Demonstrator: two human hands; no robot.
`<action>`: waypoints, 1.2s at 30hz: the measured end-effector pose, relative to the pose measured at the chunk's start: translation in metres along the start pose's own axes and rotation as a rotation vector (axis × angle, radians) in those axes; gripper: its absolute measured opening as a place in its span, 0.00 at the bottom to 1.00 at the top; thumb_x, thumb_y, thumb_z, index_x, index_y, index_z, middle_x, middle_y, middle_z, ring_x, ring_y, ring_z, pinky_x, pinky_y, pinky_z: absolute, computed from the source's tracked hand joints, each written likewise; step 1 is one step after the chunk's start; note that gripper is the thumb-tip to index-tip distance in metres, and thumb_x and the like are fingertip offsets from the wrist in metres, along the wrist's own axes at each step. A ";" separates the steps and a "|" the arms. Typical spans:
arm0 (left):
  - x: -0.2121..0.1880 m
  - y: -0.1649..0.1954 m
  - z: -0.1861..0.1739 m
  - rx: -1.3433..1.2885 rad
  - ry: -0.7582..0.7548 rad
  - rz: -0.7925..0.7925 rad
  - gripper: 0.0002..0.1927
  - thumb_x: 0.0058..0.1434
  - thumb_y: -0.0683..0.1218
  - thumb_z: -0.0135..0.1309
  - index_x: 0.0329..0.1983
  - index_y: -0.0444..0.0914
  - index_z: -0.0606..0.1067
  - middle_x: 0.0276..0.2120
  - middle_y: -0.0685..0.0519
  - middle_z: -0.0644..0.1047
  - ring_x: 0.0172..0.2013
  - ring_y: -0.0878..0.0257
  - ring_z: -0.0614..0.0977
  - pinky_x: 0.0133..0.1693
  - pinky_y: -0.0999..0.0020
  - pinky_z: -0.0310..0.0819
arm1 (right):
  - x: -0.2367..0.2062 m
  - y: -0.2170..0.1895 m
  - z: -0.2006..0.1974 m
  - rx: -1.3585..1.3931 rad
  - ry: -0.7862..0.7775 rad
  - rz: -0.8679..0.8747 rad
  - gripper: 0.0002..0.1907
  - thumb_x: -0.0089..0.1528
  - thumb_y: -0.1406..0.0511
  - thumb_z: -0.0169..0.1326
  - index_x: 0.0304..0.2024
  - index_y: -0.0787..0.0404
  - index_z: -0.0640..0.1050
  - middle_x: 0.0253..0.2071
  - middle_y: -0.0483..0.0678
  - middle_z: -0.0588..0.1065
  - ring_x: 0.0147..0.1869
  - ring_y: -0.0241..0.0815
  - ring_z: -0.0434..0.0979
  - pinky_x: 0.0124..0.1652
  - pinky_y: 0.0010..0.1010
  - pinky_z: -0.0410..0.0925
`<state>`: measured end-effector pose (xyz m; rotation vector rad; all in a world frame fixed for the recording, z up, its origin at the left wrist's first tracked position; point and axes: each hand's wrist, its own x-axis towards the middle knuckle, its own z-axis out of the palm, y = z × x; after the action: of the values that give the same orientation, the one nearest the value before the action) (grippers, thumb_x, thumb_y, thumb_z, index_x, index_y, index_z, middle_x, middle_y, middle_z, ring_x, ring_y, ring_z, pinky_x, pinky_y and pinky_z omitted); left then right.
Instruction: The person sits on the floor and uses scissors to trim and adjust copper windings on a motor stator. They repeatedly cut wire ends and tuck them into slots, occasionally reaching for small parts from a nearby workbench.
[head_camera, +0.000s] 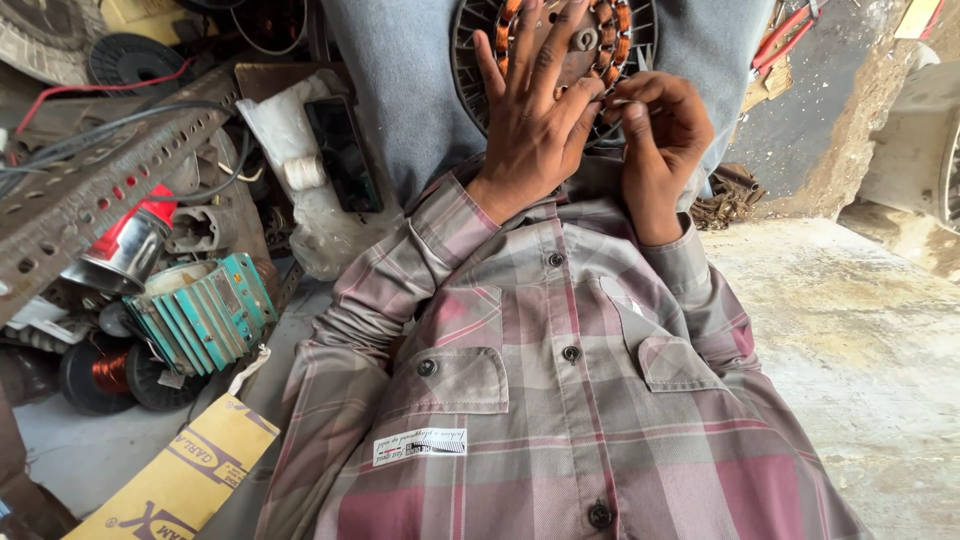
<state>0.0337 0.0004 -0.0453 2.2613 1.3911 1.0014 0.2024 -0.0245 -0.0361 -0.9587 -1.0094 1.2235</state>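
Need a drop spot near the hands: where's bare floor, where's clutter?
Bare concrete floor on the right, between sleeve and broken wall. Small patch lower left, between cardboard box and wire spools. Upper left is crowded: teal motor, slotted angle bar, cables.

Grey lap (400, 90) carries the stator (590, 45); floor (850, 340) beneath.

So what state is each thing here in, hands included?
Left hand: spread flat on the motor stator, fingers splayed.
Right hand: fingertips pinched at the stator's edge.
Motor stator: lying on the lap, copper coils exposed.
Teal motor housing: tipped on its side.
Copper wire spool: partly wound.
Cardboard box: lying flat.
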 end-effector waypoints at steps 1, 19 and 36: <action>0.000 0.000 0.002 0.000 0.005 -0.001 0.06 0.76 0.47 0.55 0.49 0.42 0.80 0.79 0.51 0.46 0.79 0.47 0.38 0.70 0.23 0.19 | 0.000 0.000 0.000 -0.006 0.010 -0.011 0.05 0.75 0.73 0.53 0.52 0.68 0.71 0.50 0.53 0.75 0.46 0.38 0.78 0.48 0.26 0.74; -0.003 -0.002 0.013 0.013 0.015 -0.006 0.07 0.76 0.49 0.55 0.49 0.44 0.80 0.79 0.51 0.47 0.78 0.46 0.43 0.71 0.20 0.21 | 0.003 -0.003 -0.002 -0.159 0.007 -0.042 0.02 0.74 0.76 0.52 0.48 0.69 0.73 0.53 0.51 0.74 0.44 0.32 0.76 0.46 0.22 0.75; -0.001 -0.001 0.012 -0.005 0.016 -0.016 0.07 0.76 0.50 0.55 0.49 0.44 0.79 0.77 0.51 0.48 0.78 0.46 0.44 0.71 0.20 0.22 | 0.000 -0.009 0.000 -0.295 0.011 -0.164 0.06 0.72 0.80 0.53 0.48 0.68 0.75 0.54 0.50 0.72 0.48 0.32 0.75 0.47 0.22 0.73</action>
<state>0.0413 0.0009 -0.0551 2.2402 1.4094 1.0188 0.2050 -0.0249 -0.0276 -1.0850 -1.2574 0.9482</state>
